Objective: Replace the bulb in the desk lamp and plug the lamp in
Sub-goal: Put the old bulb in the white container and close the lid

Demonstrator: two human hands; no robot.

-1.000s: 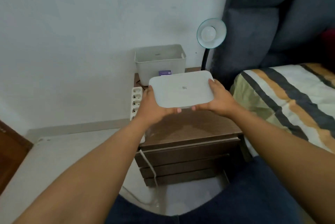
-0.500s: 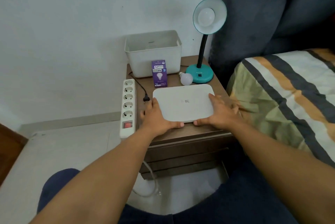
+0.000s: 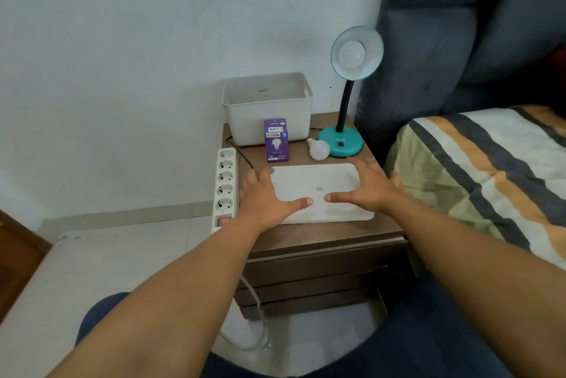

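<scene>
A: What is behind the counter (image 3: 321, 233)?

B: A pale wall (image 3: 122, 71), scuffed with a few dark specks, and a light skirting (image 3: 128, 217) along its foot.

A: And the counter itself?

B: Dark brown wood with drawers (image 3: 318, 273) in front, standing on a pale floor (image 3: 92, 270).

A: To the right?

B: A bed (image 3: 477, 181) with a striped cover, touching the counter's side, and a dark blue padded headboard (image 3: 459, 41) above it.

A: The light?

B: Soft and even.

I see the white lid (image 3: 318, 191) fills the front of the nightstand (image 3: 321, 233); the box (image 3: 276, 145) and loose bulb (image 3: 319, 149) crowd the lamp (image 3: 340, 145).
</scene>
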